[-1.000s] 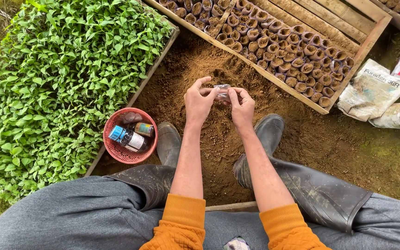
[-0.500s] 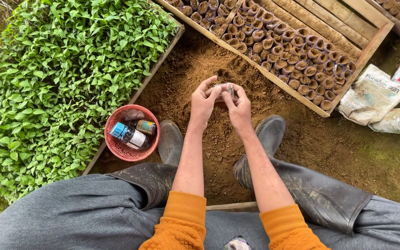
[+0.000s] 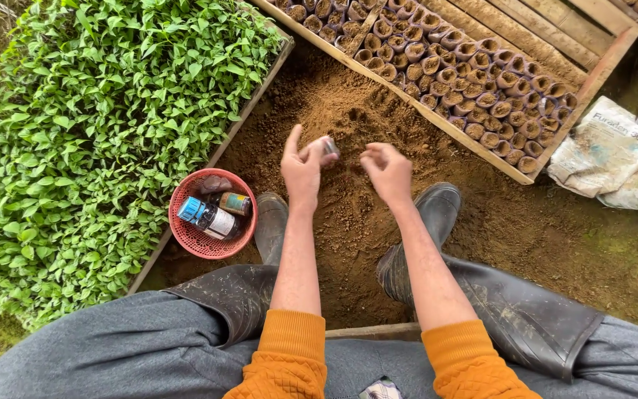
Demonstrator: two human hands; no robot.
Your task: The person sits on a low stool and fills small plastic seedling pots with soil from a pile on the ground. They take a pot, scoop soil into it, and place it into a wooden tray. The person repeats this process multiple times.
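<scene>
Holding: we pinch a small soil-filled pot [image 3: 330, 147] between the thumb and fingertips of our left hand [image 3: 303, 166], at that hand's upper right edge, raised over the loose earth.
Left hand: closed around the little pot, with the index finger sticking up free.
Right hand: our right hand [image 3: 388, 171] hangs just beside the pot, to its right and not touching it; the fingers are curled loosely inward, and we cannot tell whether they grip anything.
Soil heap: a mound of brown soil [image 3: 348, 118] lies directly under and beyond both hands, running up to the wooden frame.
Wooden tray: a slatted wooden tray [image 3: 599, 70] sits past the heap, packed in rows with small filled pots [image 3: 481, 81] like the one we hold.
Boots: our dark rubber boots [image 3: 271, 222] stand on the earth below the hands, one under each wrist.
Basket: a red plastic basket [image 3: 193, 240] rests left of the left boot, holding small bottles [image 3: 208, 218].
Seedlings: a bed of green seedlings [image 3: 97, 133] fills the left side, touching the basket.
Sacks: pale bags [image 3: 603, 148] lie at the far right, well apart from the hands.
</scene>
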